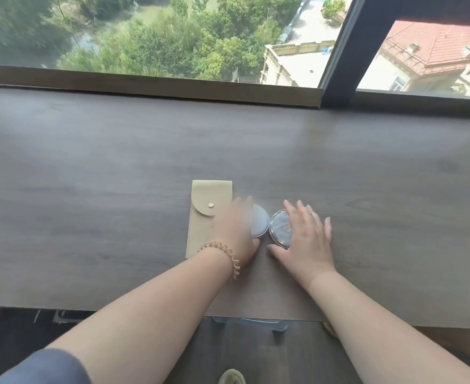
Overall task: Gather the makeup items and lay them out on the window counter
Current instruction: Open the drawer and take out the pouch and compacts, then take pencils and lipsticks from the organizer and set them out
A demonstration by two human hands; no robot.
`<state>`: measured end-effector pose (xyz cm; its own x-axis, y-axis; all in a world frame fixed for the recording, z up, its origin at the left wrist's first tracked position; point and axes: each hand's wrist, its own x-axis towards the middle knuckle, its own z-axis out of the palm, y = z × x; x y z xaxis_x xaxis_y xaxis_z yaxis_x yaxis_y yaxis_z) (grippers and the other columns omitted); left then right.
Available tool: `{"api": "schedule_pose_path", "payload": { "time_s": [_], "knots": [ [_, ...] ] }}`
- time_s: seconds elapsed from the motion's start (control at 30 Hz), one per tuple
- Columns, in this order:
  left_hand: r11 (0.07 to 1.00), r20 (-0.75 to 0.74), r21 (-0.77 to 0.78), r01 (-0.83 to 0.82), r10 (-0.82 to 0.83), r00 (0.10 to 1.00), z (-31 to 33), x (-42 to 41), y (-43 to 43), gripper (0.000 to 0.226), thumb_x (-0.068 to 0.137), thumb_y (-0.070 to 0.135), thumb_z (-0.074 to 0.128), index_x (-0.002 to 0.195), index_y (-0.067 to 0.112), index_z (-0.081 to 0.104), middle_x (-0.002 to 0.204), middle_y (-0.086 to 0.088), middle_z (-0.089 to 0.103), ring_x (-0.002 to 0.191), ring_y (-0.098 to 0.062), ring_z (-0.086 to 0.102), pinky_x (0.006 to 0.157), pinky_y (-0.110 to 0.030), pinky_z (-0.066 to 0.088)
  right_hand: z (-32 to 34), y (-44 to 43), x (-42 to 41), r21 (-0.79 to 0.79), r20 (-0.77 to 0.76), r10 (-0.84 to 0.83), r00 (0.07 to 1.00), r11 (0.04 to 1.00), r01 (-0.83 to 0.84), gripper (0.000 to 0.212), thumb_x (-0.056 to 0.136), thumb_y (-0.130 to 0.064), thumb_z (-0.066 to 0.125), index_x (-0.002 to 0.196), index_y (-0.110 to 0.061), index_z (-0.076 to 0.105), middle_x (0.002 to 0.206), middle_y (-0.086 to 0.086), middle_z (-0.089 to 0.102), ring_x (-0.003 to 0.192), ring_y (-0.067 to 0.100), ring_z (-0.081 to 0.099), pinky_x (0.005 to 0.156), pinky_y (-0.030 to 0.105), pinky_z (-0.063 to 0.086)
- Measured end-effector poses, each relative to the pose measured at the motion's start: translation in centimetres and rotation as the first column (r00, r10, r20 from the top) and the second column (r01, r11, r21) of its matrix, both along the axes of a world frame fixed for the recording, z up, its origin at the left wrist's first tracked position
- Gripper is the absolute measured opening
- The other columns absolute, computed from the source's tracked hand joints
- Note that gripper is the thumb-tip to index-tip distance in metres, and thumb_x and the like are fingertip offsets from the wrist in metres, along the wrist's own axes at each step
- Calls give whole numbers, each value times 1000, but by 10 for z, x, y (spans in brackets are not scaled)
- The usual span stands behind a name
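- On the window counter [89,162], head view, a little toward 6 o'clock of the frame's centre: three makeup items lay in a row.
- Beige pouch [203,217]: flat, flap closed with a snap, at the 9 o'clock end of the row.
- Pale lilac compact [260,221]: round, lid down, just at 3 o'clock of the pouch, partly covered.
- Grey compact [280,227]: round, lettered lid, just at 3 o'clock of the lilac one, the two nearly touching.
- Left hand [233,231]: lay over the pouch's edge and the lilac compact; blurred, so a grip could not be told.
- Right hand [305,239]: fingers straight and spread, palm down over the grey compact's 3 o'clock side, gripping nothing.
- Coiled hair tie [228,256]: worn on the left wrist.
- Window [145,37]: at 12 o'clock, showing trees and a red roof.
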<state>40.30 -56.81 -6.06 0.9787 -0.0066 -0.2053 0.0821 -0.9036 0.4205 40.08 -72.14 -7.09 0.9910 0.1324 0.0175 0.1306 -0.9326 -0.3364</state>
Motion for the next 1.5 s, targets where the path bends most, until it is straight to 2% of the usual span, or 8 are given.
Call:
{"api": "schedule_pose_path", "payload": {
  "time_s": [0.13,0.3,0.5,0.7,0.97,1.13,1.27,1.5],
  "knots": [
    [999,74,-45,-20,23,997,8,-20,17,84,82,44,58,149,26,12,157,1,16,143,-18,19,113,-34,17,5,20,-16,111,166,57,985,991,-76,72,72,-48,67,136,-23,44,146,8,43,136,24,35,114,43,7],
    [993,232,24,-111,103,967,44,-47,79,73,84,38,57,147,24,22,156,1,21,142,-15,20,111,-32,15,30,96,-29,175,184,209,961,955,-241,59,77,-42,45,132,-22,45,143,9,45,133,25,39,112,46,13],
    [907,309,177,-381,317,897,96,-111,196,72,88,42,49,149,28,13,158,3,15,145,-15,11,113,-35,14,79,210,-50,148,218,418,882,879,-453,61,81,-29,63,138,-22,42,150,8,37,139,25,32,115,46,12],
    [772,383,218,-597,495,780,146,-215,315,71,88,40,49,148,28,14,157,2,17,145,-17,12,114,-39,15,129,334,-118,80,264,619,740,750,-656,61,88,-35,53,144,-28,29,156,0,23,145,18,17,117,38,0],
    [627,459,210,-751,615,641,182,-372,474,72,85,37,55,147,29,19,156,1,21,143,-19,17,114,-40,17,162,516,-252,85,281,756,591,594,-800,62,88,-35,52,145,-31,26,158,-2,18,145,18,13,119,39,4],
    [498,474,224,-838,695,541,188,-462,563,70,85,36,55,146,29,21,155,2,24,143,-19,20,114,-41,18,167,618,-334,97,247,840,484,475,-875,63,89,-36,50,146,-33,23,159,-1,14,146,19,10,119,42,5],
    [448,455,214,-868,741,494,182,-496,607,70,85,36,56,146,31,21,156,3,24,143,-18,20,114,-42,19,167,667,-362,1,242,900,362,372,-928,67,89,-36,50,147,-33,18,160,-2,7,147,18,5,118,40,2],
    [382,412,183,-906,807,423,161,-505,656,72,87,34,56,147,30,16,158,4,15,144,-17,13,114,-41,17,167,741,-358,-42,229,945,233,249,-968,68,87,-29,52,147,-29,21,160,-1,8,147,16,5,118,40,5]
  ]
}}
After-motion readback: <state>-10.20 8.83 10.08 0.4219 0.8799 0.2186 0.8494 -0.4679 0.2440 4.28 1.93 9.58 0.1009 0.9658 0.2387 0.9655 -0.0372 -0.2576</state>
